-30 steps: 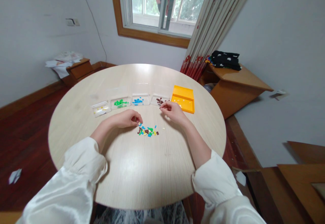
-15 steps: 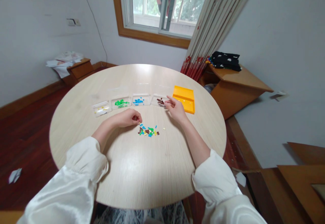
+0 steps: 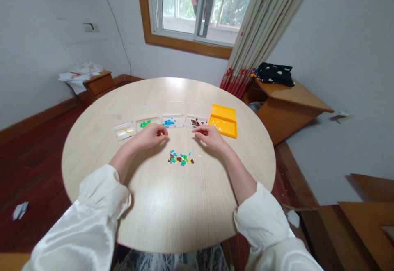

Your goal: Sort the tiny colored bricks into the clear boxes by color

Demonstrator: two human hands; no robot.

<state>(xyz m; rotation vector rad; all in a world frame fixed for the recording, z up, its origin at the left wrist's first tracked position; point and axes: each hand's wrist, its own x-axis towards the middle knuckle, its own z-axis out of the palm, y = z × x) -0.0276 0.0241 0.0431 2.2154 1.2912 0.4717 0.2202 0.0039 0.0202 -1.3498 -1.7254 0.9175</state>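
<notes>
My left hand (image 3: 153, 135) hovers just in front of the clear boxes that hold green and blue pieces. Its thumb and fingertips are pinched; what lies between them is too small to make out. My right hand (image 3: 211, 137) is in front of the box of brown pieces (image 3: 195, 122), its fingers loosely curved and slightly apart, with nothing visible in them. Between and below both hands lies a mixed pile of small plastic pieces (image 3: 180, 158), brown, blue, green and yellow. Blue pieces (image 3: 169, 122) lie in one clear box, green pieces (image 3: 145, 123) in another, partly hidden by my left hand.
At the left end of the row stands a clear box with a few yellow pieces (image 3: 124, 131). An open yellow case (image 3: 223, 113) with small pale pieces is at the right end. One pale piece (image 3: 200, 156) lies apart on the round wooden table (image 3: 172, 213).
My left hand has moved up and away from the pile toward the boxes. My right hand has drawn back slightly left and down from the box of brown pieces.
</notes>
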